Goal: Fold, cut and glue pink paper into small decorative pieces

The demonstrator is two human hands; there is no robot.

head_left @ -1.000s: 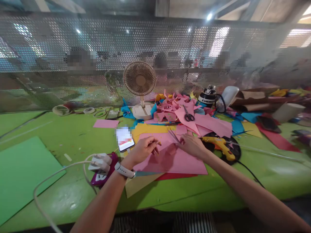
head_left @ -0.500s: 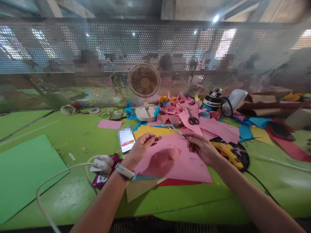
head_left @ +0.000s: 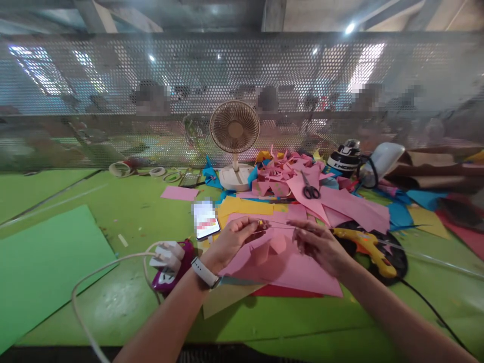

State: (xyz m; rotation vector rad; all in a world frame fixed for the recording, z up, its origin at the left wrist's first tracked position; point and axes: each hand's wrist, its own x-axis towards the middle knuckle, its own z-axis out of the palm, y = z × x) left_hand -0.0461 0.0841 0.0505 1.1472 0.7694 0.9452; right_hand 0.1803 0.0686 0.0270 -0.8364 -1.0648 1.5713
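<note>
My left hand (head_left: 236, 239), with a white watch band (head_left: 204, 272) on the wrist, is closed in a pinch. Thin wire-like strands (head_left: 279, 227) run from its fingertips across to my right hand (head_left: 319, 244), whose fingers are closed on their other end. A small yellow bit shows at the left fingertips; what it is I cannot make out. Below both hands lies a pink paper sheet (head_left: 295, 275), with a folded pink paper piece (head_left: 264, 252) on top. A yellow glue gun (head_left: 368, 247) rests on a black round mat beside my right wrist.
A phone (head_left: 206, 220) and a white plug adapter (head_left: 166, 256) lie left of my hands. Behind them stand a fan (head_left: 235, 128) and a heap of pink paper scraps (head_left: 282, 171) with black scissors (head_left: 310, 189). Green paper (head_left: 56, 272) covers the table's left side.
My hands have come closer together, and the strands, earlier held out by my right hand alone, now span both. The whole view has shifted slightly.
</note>
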